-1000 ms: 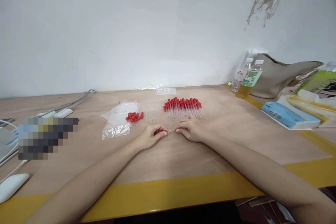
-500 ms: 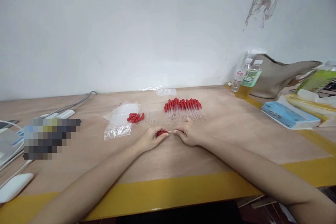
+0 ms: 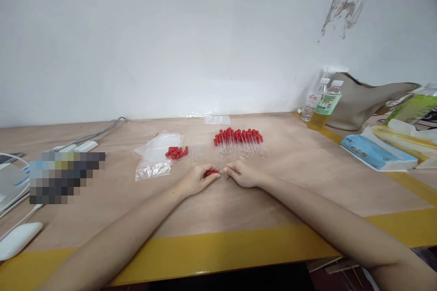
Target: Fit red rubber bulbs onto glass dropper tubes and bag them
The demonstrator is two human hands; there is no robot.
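In front of the droppers [image 3: 239, 136], the left hand [image 3: 198, 179] pinches a red bulb [image 3: 212, 173]; the right hand [image 3: 243, 174] seemingly grips its clear tube [image 3: 221, 172].

I count one held dropper [image 3: 212, 173], about twenty lying droppers [image 3: 239, 136], some ten loose bulbs [image 3: 175, 153].

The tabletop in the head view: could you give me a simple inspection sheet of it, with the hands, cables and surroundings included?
Surface: brown tabletop, yellow tape along the front edge.
Job's things: loose red bulbs beside clear tubes; red-topped tubes grouped to the right.
Clutter: plastic bags left, bottles and blue packet right.
Hands: left hand grips a red bulb; right hand pinches a thin tube at the bulb's end.
Cables: grey cables, left.
Surroundings: pale wall behind, peeled patch upper right.
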